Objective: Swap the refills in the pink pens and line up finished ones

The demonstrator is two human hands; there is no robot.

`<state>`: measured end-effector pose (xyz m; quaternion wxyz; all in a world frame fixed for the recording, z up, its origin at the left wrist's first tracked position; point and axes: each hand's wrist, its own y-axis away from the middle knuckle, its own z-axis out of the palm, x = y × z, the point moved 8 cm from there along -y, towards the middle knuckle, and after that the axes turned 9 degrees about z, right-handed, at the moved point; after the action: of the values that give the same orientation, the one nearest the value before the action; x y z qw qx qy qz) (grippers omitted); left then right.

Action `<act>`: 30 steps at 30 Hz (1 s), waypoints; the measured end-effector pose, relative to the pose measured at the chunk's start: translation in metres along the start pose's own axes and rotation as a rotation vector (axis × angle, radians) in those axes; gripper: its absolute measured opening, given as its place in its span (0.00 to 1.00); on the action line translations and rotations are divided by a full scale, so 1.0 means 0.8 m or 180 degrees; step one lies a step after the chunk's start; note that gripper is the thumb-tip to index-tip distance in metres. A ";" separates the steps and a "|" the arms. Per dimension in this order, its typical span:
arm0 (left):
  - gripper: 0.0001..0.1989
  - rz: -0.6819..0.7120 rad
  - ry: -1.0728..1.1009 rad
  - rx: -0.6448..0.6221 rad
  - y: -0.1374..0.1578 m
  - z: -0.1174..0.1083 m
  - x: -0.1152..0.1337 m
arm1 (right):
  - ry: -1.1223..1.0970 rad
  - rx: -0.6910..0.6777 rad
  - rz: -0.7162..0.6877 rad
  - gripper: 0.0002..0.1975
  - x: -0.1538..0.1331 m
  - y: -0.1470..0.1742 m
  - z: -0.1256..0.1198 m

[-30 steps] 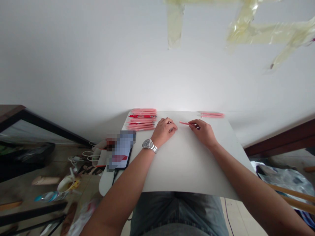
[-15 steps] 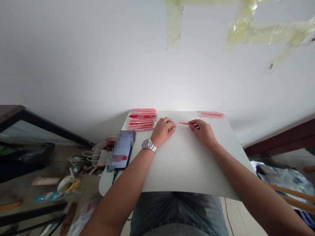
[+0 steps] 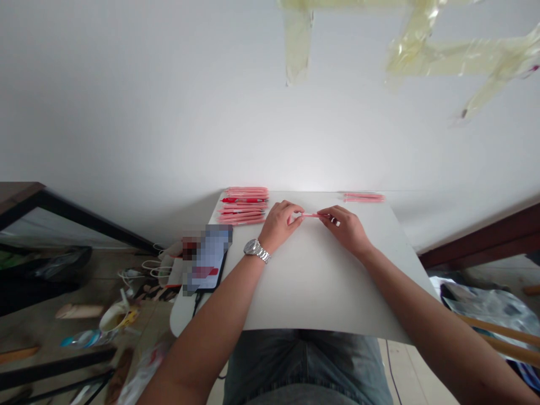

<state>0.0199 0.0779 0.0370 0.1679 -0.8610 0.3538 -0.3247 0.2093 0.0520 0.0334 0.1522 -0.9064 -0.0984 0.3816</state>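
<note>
A slim pink pen [image 3: 311, 215] is held level just above the white table [image 3: 312, 281], stretched between both hands. My left hand [image 3: 279, 224] pinches its left end between thumb and fingertips. The other end is in the grip of my right hand [image 3: 345, 226], whose curled fingers hide that part. To the left of my left hand lies a stack of pink pens [image 3: 242, 214], with a bright red pen [image 3: 244, 200] among them. Beyond my right hand, a few pink pens [image 3: 364, 198] rest by the wall.
A phone [image 3: 208, 259] with a cable lies at the table's left edge. The white wall [image 3: 236, 112] rises directly behind the table. On the floor at left are a cup [image 3: 113, 319] and a plastic bottle [image 3: 86, 338]. Plastic bags [image 3: 493, 309] are at right.
My left hand, empty before, has closed on the left end of the pen. My right hand has brought the pen slightly left, so the two hands are closer together.
</note>
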 end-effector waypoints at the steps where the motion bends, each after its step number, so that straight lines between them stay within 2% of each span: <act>1: 0.07 0.0015 0.0007 -0.0002 0.000 0.000 0.001 | 0.0002 -0.0004 -0.0012 0.11 -0.002 0.000 0.000; 17: 0.07 -0.0045 -0.0073 0.0024 0.000 0.003 -0.005 | 0.0263 0.0040 -0.0120 0.10 0.000 0.001 0.000; 23: 0.08 -0.0081 -0.0203 0.0256 0.003 -0.005 -0.010 | 0.0422 0.0098 -0.0199 0.10 0.001 0.000 -0.003; 30: 0.08 -0.0338 -0.0263 0.0443 0.005 -0.014 -0.019 | 0.0703 0.0087 -0.0387 0.11 -0.005 -0.002 0.002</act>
<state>0.0021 0.0857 0.0361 0.2243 -0.8774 0.2770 -0.3211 0.2053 0.0527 0.0358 0.1973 -0.9331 -0.1306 0.2708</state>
